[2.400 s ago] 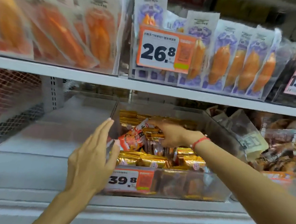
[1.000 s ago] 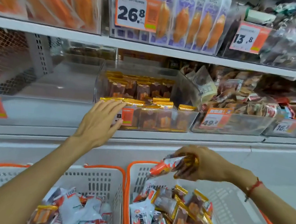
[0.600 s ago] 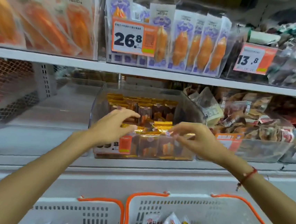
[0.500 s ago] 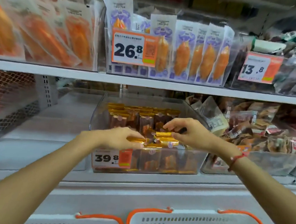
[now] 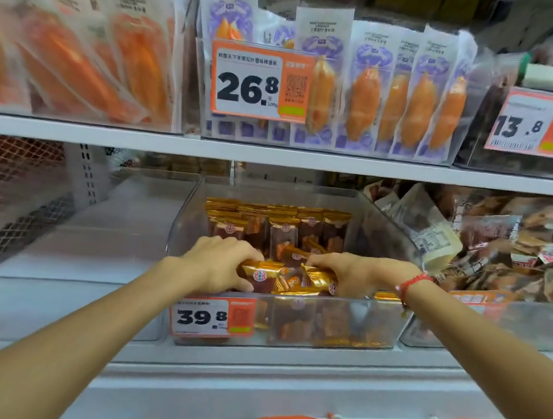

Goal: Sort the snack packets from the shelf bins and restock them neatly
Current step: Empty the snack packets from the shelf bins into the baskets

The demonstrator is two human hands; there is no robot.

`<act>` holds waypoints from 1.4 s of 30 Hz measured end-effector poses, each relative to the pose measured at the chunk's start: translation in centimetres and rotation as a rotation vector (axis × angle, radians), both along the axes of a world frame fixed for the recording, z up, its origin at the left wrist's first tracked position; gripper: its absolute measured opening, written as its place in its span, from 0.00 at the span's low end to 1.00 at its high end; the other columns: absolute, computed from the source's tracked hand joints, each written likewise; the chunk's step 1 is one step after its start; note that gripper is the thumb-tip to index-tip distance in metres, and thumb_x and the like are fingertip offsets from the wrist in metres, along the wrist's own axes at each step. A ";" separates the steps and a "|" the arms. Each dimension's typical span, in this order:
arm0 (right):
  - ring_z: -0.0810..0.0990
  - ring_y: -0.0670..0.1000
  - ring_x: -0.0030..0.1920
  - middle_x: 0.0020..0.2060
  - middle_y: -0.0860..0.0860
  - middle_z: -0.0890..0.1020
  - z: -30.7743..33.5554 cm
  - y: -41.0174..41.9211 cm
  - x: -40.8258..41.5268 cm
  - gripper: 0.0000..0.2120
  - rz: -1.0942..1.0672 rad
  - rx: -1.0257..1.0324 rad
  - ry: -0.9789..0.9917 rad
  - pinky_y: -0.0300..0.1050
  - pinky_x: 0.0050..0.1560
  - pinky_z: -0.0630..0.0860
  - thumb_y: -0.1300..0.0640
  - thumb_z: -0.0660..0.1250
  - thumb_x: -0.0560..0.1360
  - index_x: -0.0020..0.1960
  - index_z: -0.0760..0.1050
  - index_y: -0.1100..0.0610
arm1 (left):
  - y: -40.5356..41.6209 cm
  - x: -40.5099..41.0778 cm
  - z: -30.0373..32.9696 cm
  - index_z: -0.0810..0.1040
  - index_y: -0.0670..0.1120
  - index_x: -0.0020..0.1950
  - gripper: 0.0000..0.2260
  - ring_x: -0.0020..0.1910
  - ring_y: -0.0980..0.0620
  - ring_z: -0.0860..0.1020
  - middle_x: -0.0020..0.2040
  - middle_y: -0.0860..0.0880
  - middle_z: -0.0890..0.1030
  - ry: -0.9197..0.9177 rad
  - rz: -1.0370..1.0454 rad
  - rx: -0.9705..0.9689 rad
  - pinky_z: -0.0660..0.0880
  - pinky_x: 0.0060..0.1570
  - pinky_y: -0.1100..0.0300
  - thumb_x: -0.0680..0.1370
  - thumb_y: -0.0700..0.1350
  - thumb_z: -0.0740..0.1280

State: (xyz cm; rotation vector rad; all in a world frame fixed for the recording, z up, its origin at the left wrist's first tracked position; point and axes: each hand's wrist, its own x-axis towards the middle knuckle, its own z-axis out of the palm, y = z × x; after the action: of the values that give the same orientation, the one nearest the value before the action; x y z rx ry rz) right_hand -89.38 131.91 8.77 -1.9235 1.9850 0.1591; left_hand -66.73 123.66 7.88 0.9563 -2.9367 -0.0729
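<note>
Both of my hands, left (image 5: 219, 264) and right (image 5: 351, 274), curl round gold-topped snack packets (image 5: 262, 274) inside the clear shelf bin (image 5: 389, 321).

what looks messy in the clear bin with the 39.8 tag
The gold-edged packets at the front of the clear bin lie tilted between the left hand and right hand, while the back rows stand upright.
</note>
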 end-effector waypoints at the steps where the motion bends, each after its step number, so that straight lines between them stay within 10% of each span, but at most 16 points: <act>1: 0.73 0.54 0.60 0.59 0.48 0.74 -0.1 0.5 0.1 0.24 0.015 -0.061 -0.017 0.53 0.62 0.72 0.62 0.70 0.74 0.65 0.68 0.45 | 0.5 0.2 0.0 0.74 0.58 0.65 0.16 0.58 0.48 0.77 0.56 0.55 0.79 0.059 0.003 -0.073 0.68 0.47 0.55 0.77 0.55 0.68; 9: 0.78 0.50 0.56 0.56 0.46 0.79 1.0 5.1 0.2 0.28 -0.022 -0.638 -0.166 0.54 0.59 0.75 0.58 0.80 0.64 0.61 0.74 0.48 | 2.5 2.5 1.9 0.80 0.56 0.60 0.15 0.41 0.47 0.82 0.48 0.55 0.81 0.592 -0.145 -0.544 0.70 0.31 0.58 0.74 0.47 0.73; 18: 0.75 0.52 0.57 0.57 0.43 0.76 3.9 18.3 4.2 0.24 0.111 -0.969 -0.066 0.55 0.51 0.76 0.54 0.74 0.71 0.64 0.71 0.45 | 12.8 4.7 4.6 0.79 0.56 0.61 0.14 0.43 0.54 0.81 0.51 0.58 0.82 0.968 -0.254 -0.498 0.78 0.32 0.54 0.77 0.54 0.65; 29: 0.76 0.42 0.57 0.56 0.40 0.78 -7.6 25.8 1.6 0.26 -0.086 -0.440 -0.235 0.44 0.56 0.75 0.60 0.75 0.68 0.60 0.71 0.41 | 21.3 2.7 -8.4 0.78 0.58 0.62 0.15 0.42 0.55 0.81 0.52 0.61 0.80 0.796 -0.109 -0.095 0.77 0.33 0.58 0.75 0.52 0.69; 34: 0.60 0.48 0.74 0.75 0.47 0.60 -12.5 25.2 -0.1 0.37 -0.111 0.074 -0.072 0.40 0.71 0.56 0.49 0.71 0.75 0.77 0.55 0.48 | 22.5 0.0 -15.0 0.49 0.51 0.79 0.34 0.77 0.49 0.56 0.79 0.51 0.54 0.307 0.057 0.331 0.56 0.72 0.57 0.80 0.58 0.62; 38: 0.71 0.49 0.66 0.67 0.48 0.71 -10.5 23.9 0.5 0.23 -0.099 -0.144 -0.126 0.42 0.64 0.67 0.54 0.70 0.75 0.68 0.68 0.45 | 19.7 2.5 -13.6 0.50 0.49 0.79 0.33 0.78 0.53 0.49 0.80 0.52 0.52 0.442 0.117 0.186 0.46 0.73 0.60 0.80 0.54 0.64; 42: 0.76 0.42 0.56 0.58 0.39 0.78 -5.7 20.9 3.7 0.13 -0.028 -0.489 -0.172 0.44 0.56 0.75 0.54 0.68 0.77 0.60 0.75 0.41 | 14.5 6.5 -9.8 0.67 0.47 0.73 0.23 0.72 0.47 0.64 0.73 0.49 0.68 0.754 0.224 -0.144 0.63 0.70 0.48 0.78 0.47 0.66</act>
State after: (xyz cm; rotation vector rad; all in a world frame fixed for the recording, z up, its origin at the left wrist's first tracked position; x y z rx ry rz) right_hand -85.66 152.85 3.04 -2.0991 2.0658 -0.5290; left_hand -60.23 138.12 -1.96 0.9585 -2.1118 -0.1665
